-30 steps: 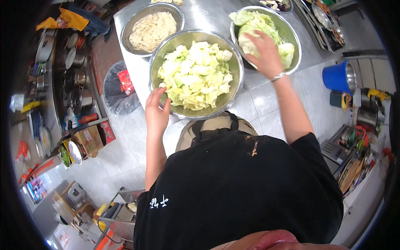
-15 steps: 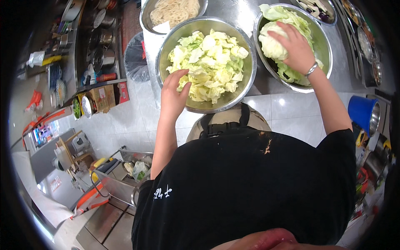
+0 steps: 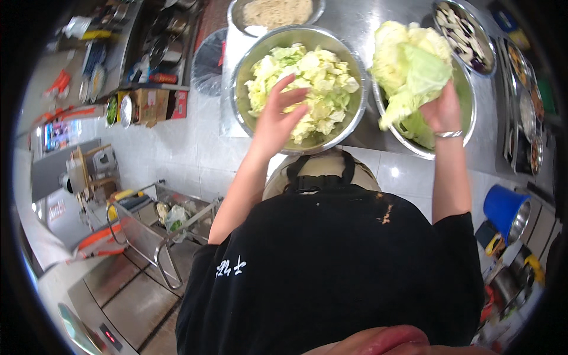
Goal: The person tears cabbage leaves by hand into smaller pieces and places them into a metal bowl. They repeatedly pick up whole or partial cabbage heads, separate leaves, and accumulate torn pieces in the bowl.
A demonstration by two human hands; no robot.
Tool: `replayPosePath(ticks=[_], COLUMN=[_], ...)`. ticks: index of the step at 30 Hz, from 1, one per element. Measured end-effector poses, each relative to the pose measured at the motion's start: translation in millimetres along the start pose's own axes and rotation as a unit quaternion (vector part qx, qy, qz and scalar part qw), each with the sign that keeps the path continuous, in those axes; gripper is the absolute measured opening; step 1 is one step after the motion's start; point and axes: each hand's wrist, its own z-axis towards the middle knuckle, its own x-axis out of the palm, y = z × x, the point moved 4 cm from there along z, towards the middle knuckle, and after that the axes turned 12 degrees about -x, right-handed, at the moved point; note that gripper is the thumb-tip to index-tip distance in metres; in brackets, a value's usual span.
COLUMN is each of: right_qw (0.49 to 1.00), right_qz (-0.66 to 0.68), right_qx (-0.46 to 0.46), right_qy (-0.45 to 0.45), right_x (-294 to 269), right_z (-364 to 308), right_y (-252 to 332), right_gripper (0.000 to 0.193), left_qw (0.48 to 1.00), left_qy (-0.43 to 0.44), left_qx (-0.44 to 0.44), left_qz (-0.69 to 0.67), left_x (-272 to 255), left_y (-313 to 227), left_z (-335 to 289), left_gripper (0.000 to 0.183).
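right hand is now gripping a whole cabbage head and lifting it clear of the right steel bowl; half a second ago the same hand was lying flat on that cabbage, down inside the bowl. its fingers are closing around the pale base of the head, with loose outer leaves hanging toward six o'clock, and a metal bracelet is sitting on the wrist. left hand is spreading its fingers over the torn cabbage pieces in the middle steel bowl, at about nine o'clock from the raised head; earlier it was curling at the near rim, so it is reaching further in. judging from this, the work is moving from pressing the head to bringing it up for pulling apart, with the torn heap as the place where the leaves are collecting.

counting what is showing: two hands, one lifted cabbage head, one heap of torn leaves. four round steel bowls are standing on the steel counter: the middle one with the pieces, the right one with some green leaves remaining under the head, one with pale shredded food at twelve o'clock, and one with dark sliced vegetable at one o'clock. one blue bucket is standing on the floor at four o'clock.
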Motion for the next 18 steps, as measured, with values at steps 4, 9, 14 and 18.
replayPosePath(ticks=[4,9,14,18], right_qw=[0.978,0.97,0.925,0.932], right_qz=[0.124,0.044,-0.207,-0.215], right_qx=[0.101,0.189,0.124,0.091], right_qy=[0.133,0.143,0.294,0.277], right_x=[66.8,119.0,138.0,133.1], right_z=[-30.8,-26.1,5.8,16.3], right_y=[-67.7,-129.2,-148.1,-158.8], right_gripper=[0.054,0.058,0.066,0.064], left_qw=[0.997,0.925,0.938,0.948], left_qy=[0.039,0.047,-0.033,-0.128], left_qx=[0.021,-0.038,-0.018,-0.006], left_qz=[-0.058,-0.376,-0.346,-0.29], left_x=[30.3,-4.0,-46.5,-51.8], left_y=[-9.1,24.5,48.6,42.6], left_z=[14.2,42.4,49.4,46.8], left_gripper=[0.085,0.066,0.067,0.072])
